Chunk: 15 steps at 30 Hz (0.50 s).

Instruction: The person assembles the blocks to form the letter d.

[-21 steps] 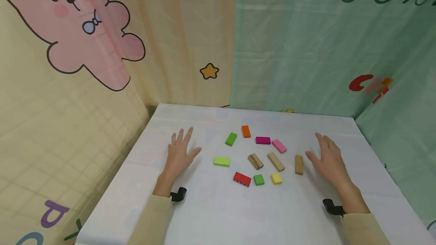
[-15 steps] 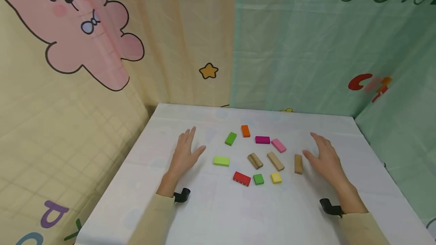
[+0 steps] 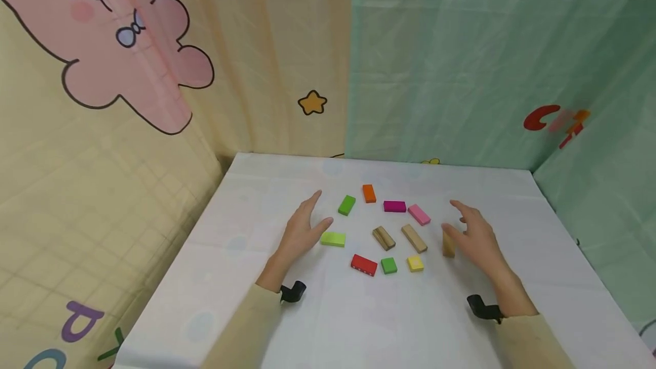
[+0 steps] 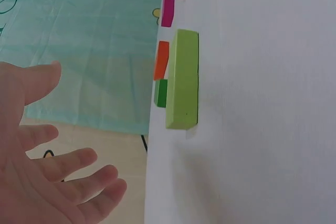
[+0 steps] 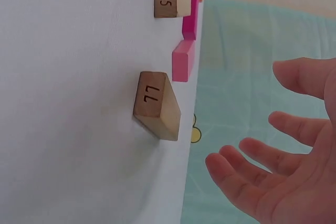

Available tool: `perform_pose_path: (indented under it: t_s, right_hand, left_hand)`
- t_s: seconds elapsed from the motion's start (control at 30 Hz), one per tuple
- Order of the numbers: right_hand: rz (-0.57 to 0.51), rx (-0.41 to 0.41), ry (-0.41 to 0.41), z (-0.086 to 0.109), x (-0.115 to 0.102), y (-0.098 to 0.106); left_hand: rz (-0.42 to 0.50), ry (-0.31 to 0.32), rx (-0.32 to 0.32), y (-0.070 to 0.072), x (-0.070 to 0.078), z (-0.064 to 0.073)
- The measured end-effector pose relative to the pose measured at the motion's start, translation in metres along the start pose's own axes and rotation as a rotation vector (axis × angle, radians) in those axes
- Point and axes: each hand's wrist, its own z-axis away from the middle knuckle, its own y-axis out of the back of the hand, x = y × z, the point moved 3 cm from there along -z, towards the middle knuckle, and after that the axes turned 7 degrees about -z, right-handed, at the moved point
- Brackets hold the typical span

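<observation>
My left hand [image 3: 301, 233] hovers with fingers spread just left of the light green block [image 3: 334, 239], its thumb overlapping that block's end in the head view. The left wrist view has the same light green block [image 4: 182, 80] lying on the table, apart from the fingers. On the other side, my right hand [image 3: 476, 238] is over the rightmost wooden block [image 3: 449, 248] and partly hides it. Its fingers are relaxed and hold nothing. Up close, that wooden block [image 5: 155, 100] bears the digits 77 on its end.
Between the hands lie a red block [image 3: 364, 265], a small green block [image 3: 389, 265], a yellow block [image 3: 415, 263] and two wooden blocks. Farther back are green [image 3: 347, 205], orange [image 3: 369, 193], magenta [image 3: 394, 206] and pink [image 3: 419, 214] blocks. Printed curtains enclose the white table [image 3: 328, 323].
Both hands have moved inward: the left to the right up to the light green block, the right to the left over the wooden block. The blocks lie as before.
</observation>
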Motion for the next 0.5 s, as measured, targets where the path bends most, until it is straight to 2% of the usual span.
perform_pose_path:
  t_s: [0.23, 0.5]
  right_hand:
    - [-0.085, -0.043, -0.032, -0.002, -0.009, -0.013]
    - [-0.128, -0.083, -0.121, -0.005, -0.012, -0.027]
  left_hand:
    - [0.054, 0.016, -0.037, -0.019, 0.016, -0.002]
    - [0.157, -0.032, -0.108, -0.039, 0.038, -0.009]
